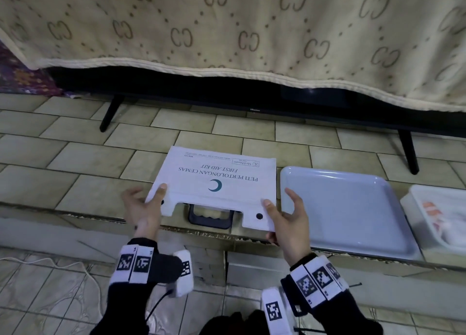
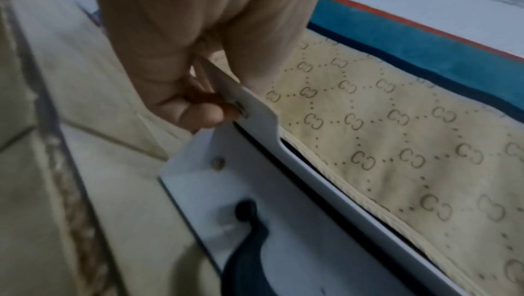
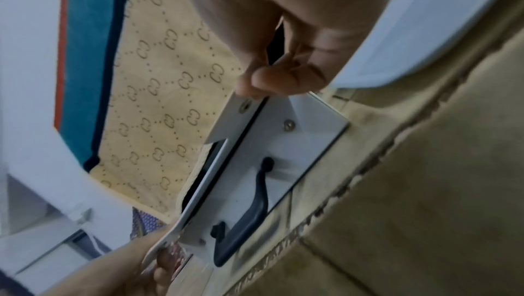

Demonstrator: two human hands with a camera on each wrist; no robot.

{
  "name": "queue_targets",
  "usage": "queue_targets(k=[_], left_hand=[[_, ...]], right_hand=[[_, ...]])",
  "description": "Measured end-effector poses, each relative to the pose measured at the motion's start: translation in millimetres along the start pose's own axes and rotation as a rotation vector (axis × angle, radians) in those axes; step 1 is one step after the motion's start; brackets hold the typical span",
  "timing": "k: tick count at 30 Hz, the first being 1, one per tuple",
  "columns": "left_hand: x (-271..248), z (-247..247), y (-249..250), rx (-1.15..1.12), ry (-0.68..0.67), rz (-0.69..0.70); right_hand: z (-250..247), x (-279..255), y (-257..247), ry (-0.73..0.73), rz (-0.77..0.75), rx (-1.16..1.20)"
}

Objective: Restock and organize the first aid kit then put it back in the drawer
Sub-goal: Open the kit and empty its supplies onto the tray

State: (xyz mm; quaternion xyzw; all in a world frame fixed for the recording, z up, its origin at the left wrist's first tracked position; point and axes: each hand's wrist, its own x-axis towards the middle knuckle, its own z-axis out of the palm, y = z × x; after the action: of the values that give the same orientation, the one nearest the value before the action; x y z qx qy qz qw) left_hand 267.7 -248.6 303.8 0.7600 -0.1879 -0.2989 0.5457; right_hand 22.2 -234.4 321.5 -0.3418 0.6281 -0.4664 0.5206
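Your left hand [image 1: 141,208] pinches the near left corner of the first aid kit [image 1: 216,180], thumb on top of the lid and fingers underneath; your right hand [image 1: 287,218] has the same grip on the near right corner. The kit is a flat, white, hard-sided case with smooth matte faces, lying on a raised tiled ledge [image 1: 75,163] in front of you, its printed lid facing up and the lettering upside down from where you sit. The lid's near edge is cut into two tabs, each with a dark round snap, and stands slightly lifted off the base, as the wrist views show. Between the tabs sits a dark plastic carry handle [image 1: 210,217], arched and ribbed.

Just right of the kit lies a pale rectangular tray [image 1: 353,208] with rounded corners and a shallow raised rim. Further right, a white tub [image 1: 433,216] is cut off by the frame; something orange and white lies inside, too blurred to name. A beige cloth [image 1: 227,31] with a dotted pattern drapes over a dark screen on thin legs at the far side. The kit's contents are hidden under the lid.
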Motion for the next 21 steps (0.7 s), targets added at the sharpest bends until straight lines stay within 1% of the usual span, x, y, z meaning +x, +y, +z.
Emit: queue_targets(k=[3, 5, 7, 9, 10, 12, 16, 18, 20, 21], left_hand=[[-1, -14, 10, 0.015, -0.059, 0.163], [-1, -22, 25, -0.055, -0.078, 0.221], [5, -27, 41, -0.078, -0.103, 0.264], [13, -28, 57, -0.071, -0.16, 0.308], [17, -28, 65, -0.063, -0.198, 0.338], [22, -23, 80, -0.008, -0.259, 0.405], [34, -5, 110, 0.131, -0.292, 0.498], [43, 4, 124, 0.172, -0.295, 0.518], [52, 15, 135, 0.173, -0.302, 0.503], [55, 21, 141, 0.173, -0.311, 0.472]], right_hand=[[-7, -1, -12, -0.094, -0.12, -0.057], [-12, 1, -26, -0.178, -0.193, -0.066], [-17, 4, -45, -0.28, -0.191, 0.012], [-22, 12, -64, -0.374, -0.208, 0.083], [-22, 18, -72, -0.393, -0.263, 0.037], [-21, 32, -88, -0.385, -0.392, -0.109], [-13, 62, -113, -0.298, -0.563, -0.219], [-7, 80, -124, -0.22, -0.643, -0.298], [0, 94, -134, -0.181, -0.667, -0.355], [3, 99, -138, -0.184, -0.666, -0.365]])
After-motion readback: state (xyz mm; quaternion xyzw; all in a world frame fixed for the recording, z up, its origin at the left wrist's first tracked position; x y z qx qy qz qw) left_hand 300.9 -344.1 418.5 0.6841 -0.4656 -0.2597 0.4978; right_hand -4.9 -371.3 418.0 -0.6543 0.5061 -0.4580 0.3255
